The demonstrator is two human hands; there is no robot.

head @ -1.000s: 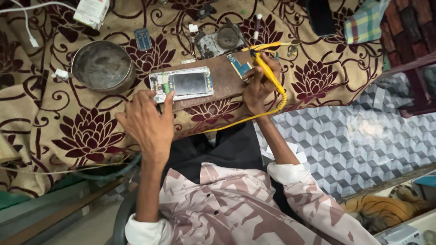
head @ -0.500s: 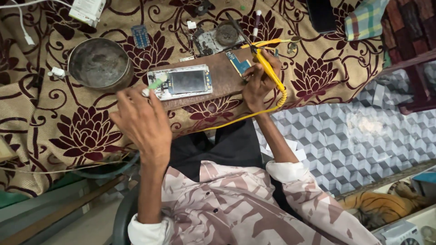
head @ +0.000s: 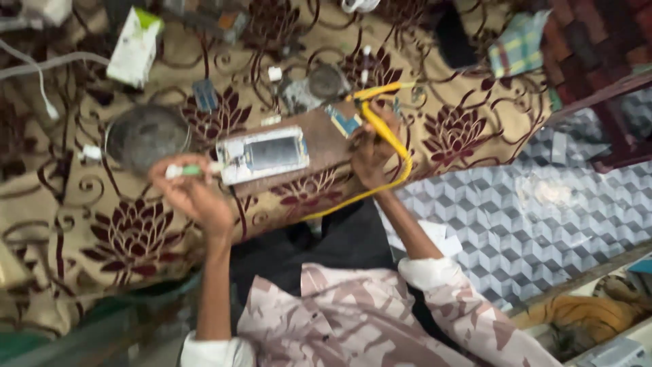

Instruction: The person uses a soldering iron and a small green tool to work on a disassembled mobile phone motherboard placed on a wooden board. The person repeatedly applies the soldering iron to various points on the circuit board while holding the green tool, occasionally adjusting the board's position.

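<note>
Presently my left hand (head: 193, 194) pinches a small green-and-white tube (head: 182, 170); my right hand (head: 372, 146) grips a yellow corded tool (head: 380, 126) beside the flat glossy phone (head: 261, 153).

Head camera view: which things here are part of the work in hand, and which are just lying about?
In hand:
- left hand holding small green-and-white tool
- right hand holding yellow tool
- opened phone
- wooden board

Lying about:
- round metal dish
- white box
- checked cloth

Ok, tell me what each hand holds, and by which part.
Left hand: small green-and-white tube, pinched at one end. Right hand: yellow-corded tool, gripped near its tip.
</note>
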